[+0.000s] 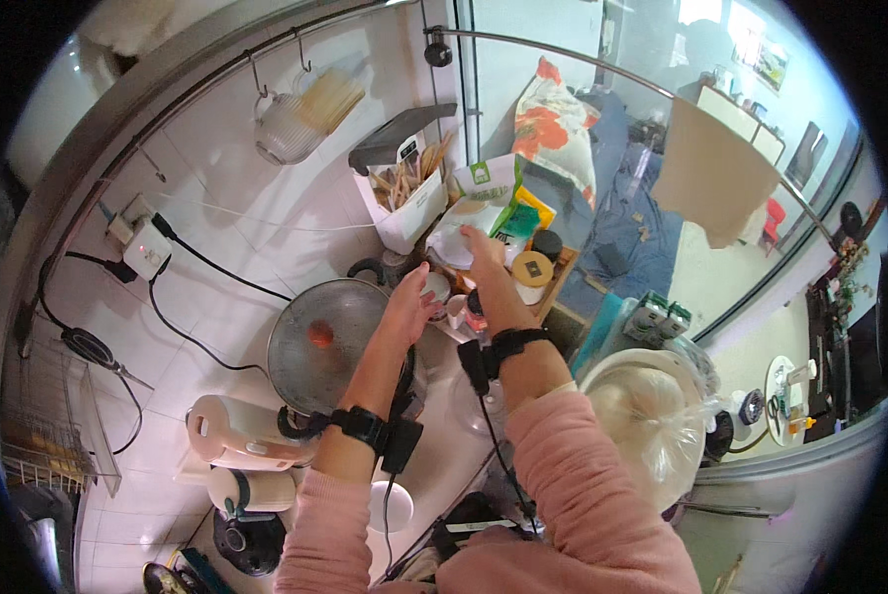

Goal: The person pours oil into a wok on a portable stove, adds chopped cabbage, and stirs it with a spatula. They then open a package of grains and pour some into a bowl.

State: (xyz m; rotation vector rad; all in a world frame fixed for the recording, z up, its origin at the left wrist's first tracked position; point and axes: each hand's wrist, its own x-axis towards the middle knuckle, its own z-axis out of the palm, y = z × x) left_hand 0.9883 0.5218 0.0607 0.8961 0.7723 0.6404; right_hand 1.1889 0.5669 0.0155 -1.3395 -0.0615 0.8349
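Note:
My left hand [414, 303] hovers with its fingers apart beside the glass-lidded pot [333, 334] and near several small jars. Farther up, my right hand [482, 249] reaches to a white and green food bag [481, 200]; its fingertips overlap the bag's lower part, and whether they grip it cannot be told. Just right of that hand stand a jar with a tan lid [533, 269] and a jar with a dark lid [546, 243], in a wooden tray [561, 278]. A small white cup [456, 310] stands between my forearms.
A cream electric kettle [243, 433] stands left of my left wrist, with a white bowl [391, 506] nearer me. Behind the jars is a white utensil holder [407, 215]. At right, a large white tub [641, 371] holds a clear plastic bag. Power cords run along the tiled wall.

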